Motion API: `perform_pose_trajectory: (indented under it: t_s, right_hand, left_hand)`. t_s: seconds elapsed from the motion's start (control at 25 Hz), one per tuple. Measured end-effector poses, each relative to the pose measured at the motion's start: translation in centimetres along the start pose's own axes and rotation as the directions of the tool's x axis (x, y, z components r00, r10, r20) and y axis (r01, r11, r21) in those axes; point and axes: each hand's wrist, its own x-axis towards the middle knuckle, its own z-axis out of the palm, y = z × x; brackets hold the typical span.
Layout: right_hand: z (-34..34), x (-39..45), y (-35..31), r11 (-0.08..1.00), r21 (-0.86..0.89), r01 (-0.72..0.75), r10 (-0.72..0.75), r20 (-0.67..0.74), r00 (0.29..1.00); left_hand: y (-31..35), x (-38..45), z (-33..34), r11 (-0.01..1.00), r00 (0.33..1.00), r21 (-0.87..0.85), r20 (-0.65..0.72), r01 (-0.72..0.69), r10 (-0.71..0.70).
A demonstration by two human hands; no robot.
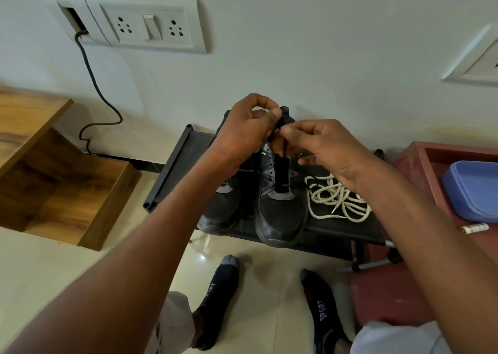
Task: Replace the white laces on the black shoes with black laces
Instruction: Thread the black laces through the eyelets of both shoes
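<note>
Black laces [277, 135] are up in the middle of the frame, over the black shoes [280, 205]. The left hand [242, 130] pinches one bit and the right hand [323, 149] pinches another bit, fingers curled tight. The lace looks soft, thin and light, so it may flop and slip; I think the stiff tip is the best place to hold. The white laces [336, 200] lie in a loose pile beside the shoes, right of middle. Everything sits on a dark rack [175, 165] by a pale wall. A wood shelf [54, 165] is at the left, a blue tray [474, 189] at the right.
</note>
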Motion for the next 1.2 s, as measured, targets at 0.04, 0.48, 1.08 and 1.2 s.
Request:
perform_pose_trajectory:
  t_s: [0.04,0.48,1.08,1.2]
  right_hand:
    - [0.0,0.2,0.3,0.999,0.012,-0.03,0.03,0.004,1.0]
    - [0.2,0.6,1.0,0.981,-0.173,0.086,-0.1,-0.075,0.992]
    - [0.4,1.6,3.4,0.914,-0.404,0.043,-0.115,-0.156,0.981]
    - [0.4,1.6,3.8,0.84,-0.542,0.029,-0.111,-0.119,0.987]
  left_hand:
    - [0.0,0.2,0.1,1.0,1.0,-0.003,0.003,0.01,-0.01]
    - [-0.9,0.3,0.0,0.99,0.99,0.012,-0.007,0.138,-0.138]
    - [-1.8,0.0,0.6,0.977,0.988,0.158,0.043,0.141,-0.15]
    - [-2.0,-0.1,0.2,0.938,0.986,0.336,0.108,0.082,-0.124]
